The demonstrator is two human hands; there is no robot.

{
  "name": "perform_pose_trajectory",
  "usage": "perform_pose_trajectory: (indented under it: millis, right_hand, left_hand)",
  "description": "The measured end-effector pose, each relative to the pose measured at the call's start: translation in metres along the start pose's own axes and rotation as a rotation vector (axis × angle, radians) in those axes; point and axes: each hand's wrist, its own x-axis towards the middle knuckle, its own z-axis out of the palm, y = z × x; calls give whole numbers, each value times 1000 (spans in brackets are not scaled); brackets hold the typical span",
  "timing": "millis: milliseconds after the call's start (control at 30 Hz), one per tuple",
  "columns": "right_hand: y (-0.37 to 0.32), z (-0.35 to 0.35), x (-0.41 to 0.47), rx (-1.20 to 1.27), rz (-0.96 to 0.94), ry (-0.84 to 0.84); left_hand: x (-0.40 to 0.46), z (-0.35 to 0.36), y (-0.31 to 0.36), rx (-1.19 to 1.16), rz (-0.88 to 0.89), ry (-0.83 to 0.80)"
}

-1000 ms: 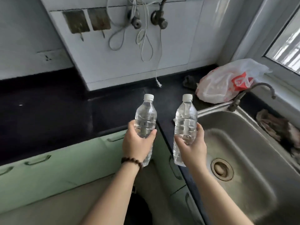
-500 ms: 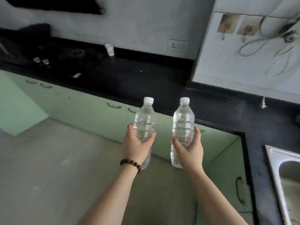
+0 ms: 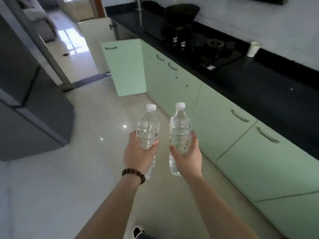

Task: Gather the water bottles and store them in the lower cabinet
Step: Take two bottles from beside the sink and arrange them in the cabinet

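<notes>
Two clear water bottles are carried upright, caps on, one per hand. The left bottle (image 3: pixel 147 128) is clamped by the left hand (image 3: pixel 139 154) around its lower half, fingers wrapped at the waist; the right bottle (image 3: pixel 179 133) is gripped the same way by the right hand (image 3: pixel 187 157). Both are held out front, near each other but apart, probably so both loads travel in one trip and stay level. A beaded bracelet (image 3: pixel 133 175) is worn on the left wrist.

An open cabinet door (image 3: pixel 126 68) is seen at 12 o'clock, swung out into the floor space from the run of green lower cabinets (image 3: pixel 224 135); that is judged to be the storage target. Its inside is not visible from here.

The closed cabinet fronts run from 12 to 4 o'clock under a black countertop (image 3: pixel 259 83). On the counter: a gas hob (image 3: pixel 215 49) at 1 o'clock with a dark wok (image 3: pixel 181 10) on it, and a white cup (image 3: pixel 252 49) at 2 o'clock. A grey cabinet block (image 3: pixel 34 109) sits at 9 to 10 o'clock; a doorway (image 3: pixel 72 31) at 11.

The floor path ahead is clear. The open door edge is the one thing to be steered around. With both hands occupied, no hand is free for handles.
</notes>
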Motion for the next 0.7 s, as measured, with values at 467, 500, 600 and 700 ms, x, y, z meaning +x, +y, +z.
perform_pose_trajectory:
  millis: [467,500,600,700]
  right_hand:
    - [-114,252,86,-69,-100,-293]
    - [-118,267,101,-73,-103,-301]
    - [-135,316,152,-69,-130,-322]
    - [-162,363,212,-64,-163,-338]
  left_hand:
    - [192,-149,-91,-39,-214,302]
    - [211,-151,-95,-41,-224,314]
    - [275,-153,-103,-35,-235,339]
    - [349,-156,-96,-35,-238,355]
